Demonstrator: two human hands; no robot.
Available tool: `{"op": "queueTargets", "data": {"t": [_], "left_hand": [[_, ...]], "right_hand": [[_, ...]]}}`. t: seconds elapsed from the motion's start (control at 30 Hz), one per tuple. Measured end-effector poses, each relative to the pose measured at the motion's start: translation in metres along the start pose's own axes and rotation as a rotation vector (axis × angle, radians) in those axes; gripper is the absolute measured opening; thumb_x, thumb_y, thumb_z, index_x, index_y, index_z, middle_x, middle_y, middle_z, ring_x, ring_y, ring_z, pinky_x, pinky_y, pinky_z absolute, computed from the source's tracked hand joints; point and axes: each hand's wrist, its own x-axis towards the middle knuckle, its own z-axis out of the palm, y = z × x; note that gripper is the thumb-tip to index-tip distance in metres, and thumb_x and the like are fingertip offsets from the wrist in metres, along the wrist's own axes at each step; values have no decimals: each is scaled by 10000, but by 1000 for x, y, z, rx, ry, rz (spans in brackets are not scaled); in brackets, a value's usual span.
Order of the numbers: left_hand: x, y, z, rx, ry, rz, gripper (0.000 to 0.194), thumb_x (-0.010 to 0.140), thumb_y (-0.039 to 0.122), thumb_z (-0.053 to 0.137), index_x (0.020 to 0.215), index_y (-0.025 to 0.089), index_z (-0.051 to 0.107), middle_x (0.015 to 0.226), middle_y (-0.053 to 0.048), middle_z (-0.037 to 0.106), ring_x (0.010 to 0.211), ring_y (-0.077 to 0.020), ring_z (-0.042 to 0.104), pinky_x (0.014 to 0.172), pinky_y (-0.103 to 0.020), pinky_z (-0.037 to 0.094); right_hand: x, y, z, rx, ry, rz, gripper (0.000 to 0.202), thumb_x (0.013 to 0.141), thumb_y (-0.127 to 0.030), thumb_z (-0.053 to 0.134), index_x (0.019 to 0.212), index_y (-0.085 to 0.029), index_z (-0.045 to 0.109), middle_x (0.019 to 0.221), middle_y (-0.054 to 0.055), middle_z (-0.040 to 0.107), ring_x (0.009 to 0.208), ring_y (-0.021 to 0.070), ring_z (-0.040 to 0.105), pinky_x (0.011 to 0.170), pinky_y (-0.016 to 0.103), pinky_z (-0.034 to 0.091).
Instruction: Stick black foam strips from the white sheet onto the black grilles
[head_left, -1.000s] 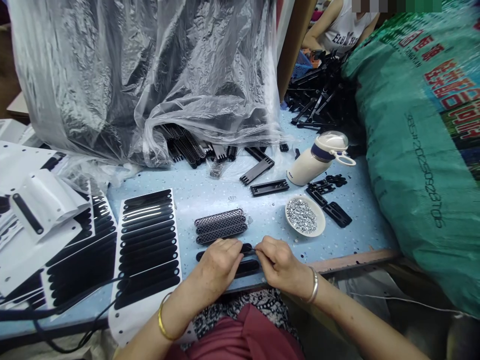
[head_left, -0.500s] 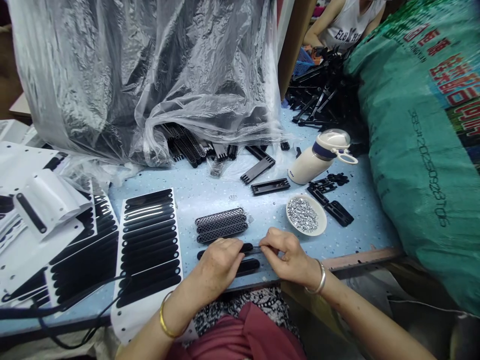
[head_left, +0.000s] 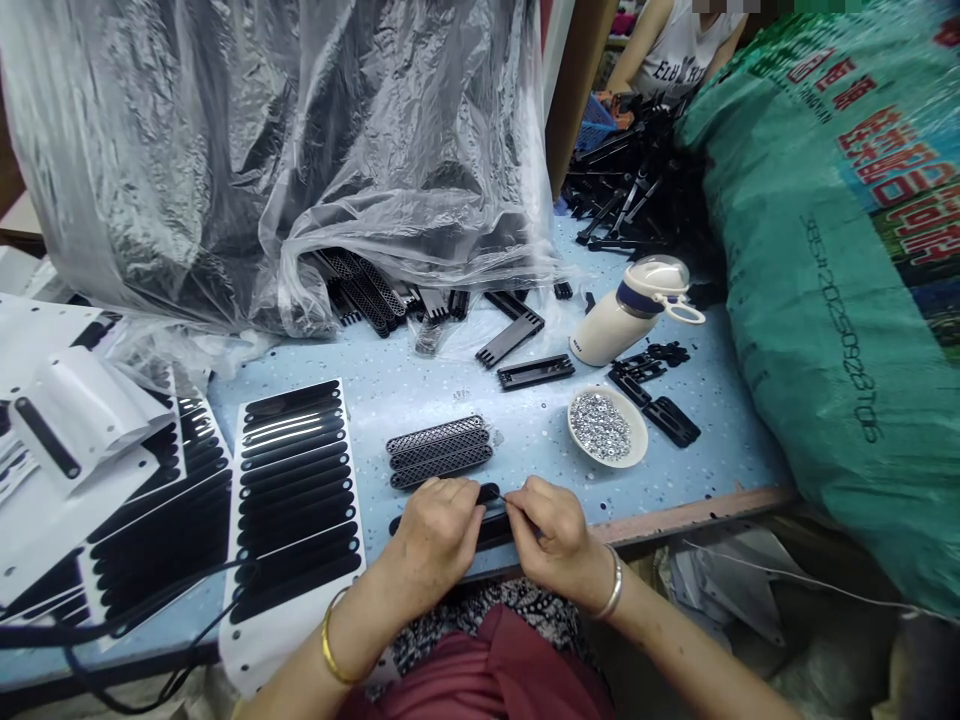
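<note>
My left hand presses down over a black rounded strip, its fingers curled and covering most of the strip. My right hand pinches a thin dark sliver, possibly a pin or a thin tool, whose tip meets the strip's right end. Closer to the table edge lies a second black strip, partly under my hands. Just beyond my left hand, several black lattice-patterned strips lie side by side. A white bowl of small silvery metal pieces stands beyond my right hand.
A sheet of black adhesive strips lies left, beside more sheets and a cable. Plastic film covers black parts at the back. A bottle, black parts and a green sack stand right. Behind sits a person.
My right hand has moved left and slightly nearer to me, closer to my left hand. The gap between its fingertips and the strip's end has narrowed. The whole view has shifted slightly.
</note>
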Motion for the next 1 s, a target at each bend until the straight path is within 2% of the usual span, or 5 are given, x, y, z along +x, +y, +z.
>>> {"op": "queueTargets", "data": {"t": [0.27,0.4,0.67,0.77,1.0], "left_hand": [[-2,-1,3,12,13,10,172,873,111,425,896,125,595,730,-83,654,665,-213,629,611,-368,532],[-2,-3,3,9,28,25,174,872,106,424,906,130,592,739,-84,661,689,-220,639,630,-374,539],[-4,-8,7,-45,43,-10,153,856,112,480,927,125,615,786,-103,694,711,-234,662,644,-382,562],[-4,-10,6,-66,51,-17,177,847,122,504,982,112,618,831,-110,711,726,-235,675,656,-382,570],[-3,-9,3,-82,2,-69,144,810,114,541,910,152,637,786,-70,715,690,-217,678,627,-344,558]], "right_hand": [[7,-3,2,-44,-11,-34,252,827,-34,412,665,-180,539,555,-4,423,506,142,409,492,296,286],[7,-5,7,-60,25,-36,257,837,-35,404,665,-187,519,548,-8,422,495,143,398,490,296,282],[2,2,7,199,30,213,199,883,-114,464,724,-174,568,628,8,537,581,129,529,566,244,400],[1,5,6,251,14,231,193,881,-132,483,721,-172,583,622,0,538,572,122,526,561,236,398],[2,1,4,287,1,251,197,873,-147,487,710,-177,594,617,-3,547,564,121,526,546,231,398]]}}
